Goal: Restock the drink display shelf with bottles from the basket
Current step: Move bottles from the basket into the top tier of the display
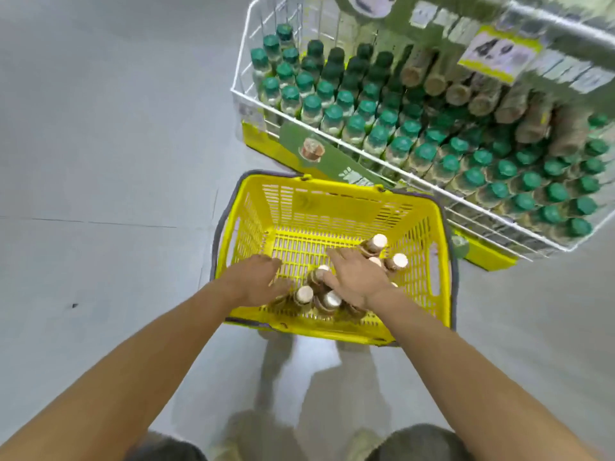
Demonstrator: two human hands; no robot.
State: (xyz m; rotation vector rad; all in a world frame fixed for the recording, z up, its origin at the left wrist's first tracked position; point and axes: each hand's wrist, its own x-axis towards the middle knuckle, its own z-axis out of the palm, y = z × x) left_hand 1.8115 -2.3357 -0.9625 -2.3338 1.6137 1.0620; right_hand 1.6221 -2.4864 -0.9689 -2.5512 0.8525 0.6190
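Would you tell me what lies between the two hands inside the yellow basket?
In the head view, pale-capped brown bottles lie between the left hand and right hand.

yellow basket point(332, 207), green-capped bottles point(332, 113), white wire shelf point(336, 138)

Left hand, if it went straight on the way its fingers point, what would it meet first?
Probably the nearest pale-capped bottle in the yellow basket, just ahead of the open left hand; depth is unclear, so it might reach the basket floor instead.
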